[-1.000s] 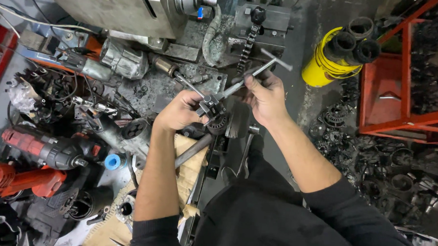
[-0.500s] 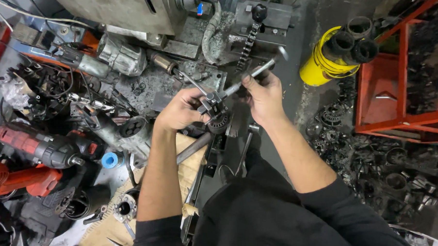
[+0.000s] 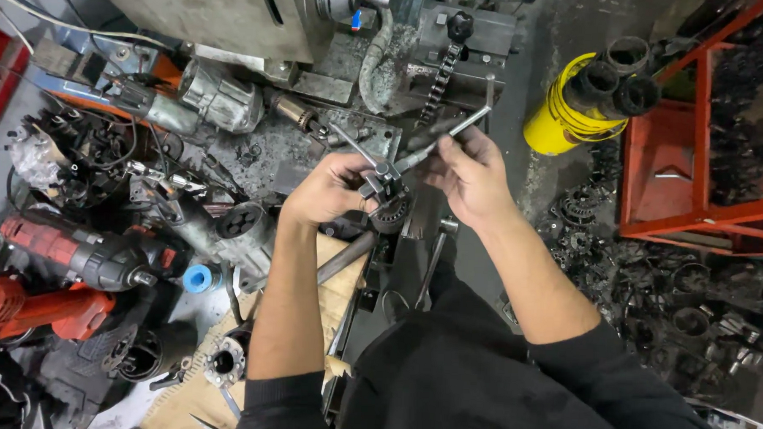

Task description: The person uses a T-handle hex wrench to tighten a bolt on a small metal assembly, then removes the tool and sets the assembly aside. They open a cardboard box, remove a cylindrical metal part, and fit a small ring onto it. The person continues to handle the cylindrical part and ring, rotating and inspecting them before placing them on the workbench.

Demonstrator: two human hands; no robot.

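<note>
- A yellow cylinder (image 3: 562, 119) stands at two o'clock, with black rubber sleeves (image 3: 616, 79) resting on its top.
- An orange-red metal rack (image 3: 696, 166) fills three o'clock, beside a heap of dark rings and gears (image 3: 650, 283) on the floor.
- A red and black impact driver (image 3: 72, 250) lies at nine o'clock; just below it lies a second red power tool (image 3: 23, 308).
- A grey machine housing (image 3: 228, 15) spans twelve o'clock, a roller chain (image 3: 437, 81) hanging near it.
- A grey motor casing (image 3: 221, 95) sits at eleven o'clock on the cluttered bench (image 3: 316, 144).
- A small blue cap (image 3: 197, 278) lies near the driver's nose.
</note>
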